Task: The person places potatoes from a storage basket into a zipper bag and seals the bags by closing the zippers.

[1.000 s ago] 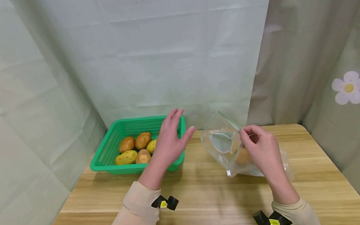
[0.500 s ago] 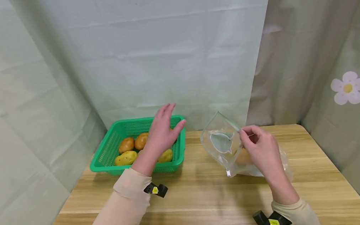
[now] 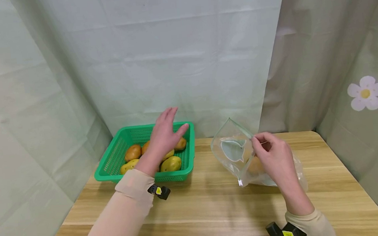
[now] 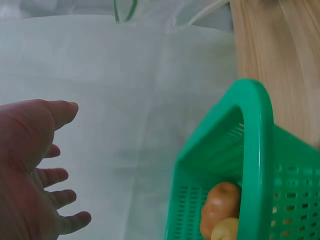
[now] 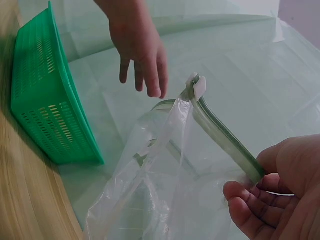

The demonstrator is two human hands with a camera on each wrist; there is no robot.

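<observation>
The clear zip bag (image 3: 243,154) is held up on the wooden table (image 3: 217,205), its rim pinched by the right hand (image 3: 275,157); something orange, probably a potato, is seen inside. The left hand (image 3: 165,135) is spread wide, empty, above the potatoes (image 3: 171,163) in the green basket (image 3: 112,164).

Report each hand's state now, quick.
Left hand: open, fingers spread above the green plastic basket, holding nothing.
Right hand: pinches the clear plastic zip bag at its rim.
</observation>
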